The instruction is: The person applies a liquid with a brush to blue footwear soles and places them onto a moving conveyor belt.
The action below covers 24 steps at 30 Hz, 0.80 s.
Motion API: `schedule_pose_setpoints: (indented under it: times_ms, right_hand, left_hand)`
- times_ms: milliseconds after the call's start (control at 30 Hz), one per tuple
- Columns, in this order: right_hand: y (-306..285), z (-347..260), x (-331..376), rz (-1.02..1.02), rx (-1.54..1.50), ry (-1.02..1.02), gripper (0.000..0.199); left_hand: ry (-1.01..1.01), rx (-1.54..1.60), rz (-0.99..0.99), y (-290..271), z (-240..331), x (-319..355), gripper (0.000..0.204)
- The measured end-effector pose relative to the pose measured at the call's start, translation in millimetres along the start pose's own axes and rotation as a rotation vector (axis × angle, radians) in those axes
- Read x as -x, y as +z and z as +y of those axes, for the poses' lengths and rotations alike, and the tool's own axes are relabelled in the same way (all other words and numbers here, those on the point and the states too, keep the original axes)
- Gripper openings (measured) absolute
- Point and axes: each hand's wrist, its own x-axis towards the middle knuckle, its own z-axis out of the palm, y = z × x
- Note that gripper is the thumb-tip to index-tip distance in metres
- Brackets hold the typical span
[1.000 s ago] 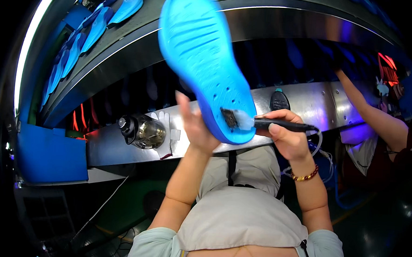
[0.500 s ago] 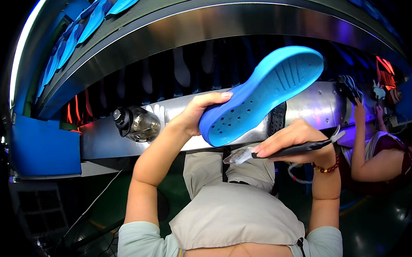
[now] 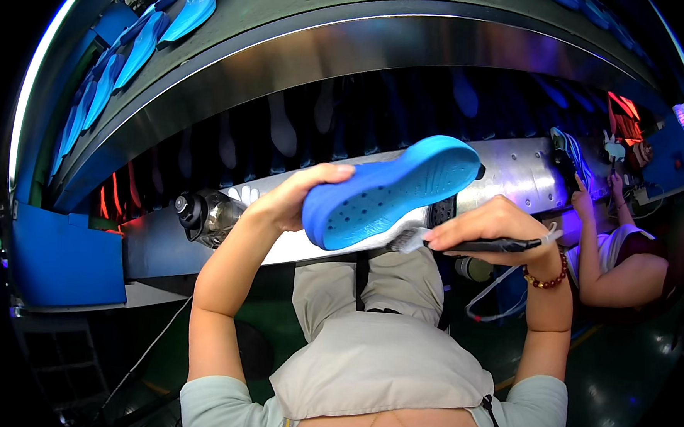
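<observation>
My left hand (image 3: 290,195) grips a blue shoe sole (image 3: 395,199) by its left end, the thumb on top of the rim. The sole is tilted, with its light blue, hole-dotted inner face and darker blue side wall both showing. In my right hand (image 3: 492,225) is a brush (image 3: 503,245) with a black handle and pale bristles, pinched near the bristle end. Its tip is just below the sole's near edge; I cannot tell whether they touch. Below and behind the sole, a dark, dimpled sole-shaped piece (image 3: 442,212) lies on the metal bench.
A metal bench (image 3: 514,172) runs across in front of me. On it at left stands a clear bottle (image 3: 216,216) with a black lid, beside a white glove (image 3: 244,194). Beyond, a raised conveyor (image 3: 306,20) carries blue soles (image 3: 192,8). A co-worker (image 3: 625,263) sits at right.
The sole has come lower and to the left, tipped so more of its side wall shows. The brush tip has risen and shifted right, close to the sole's near edge. Both hands keep their hold.
</observation>
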Motion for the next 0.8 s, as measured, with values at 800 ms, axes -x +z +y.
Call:
schedule_pose_setpoints:
  times_ms: [800]
  right_hand:
    - [43.6,31.6,-14.7,0.577,-0.23,0.233,0.02]
  left_hand:
    - [0.427,0.713,-0.348,2.2,-59.6,-56.6,0.094]
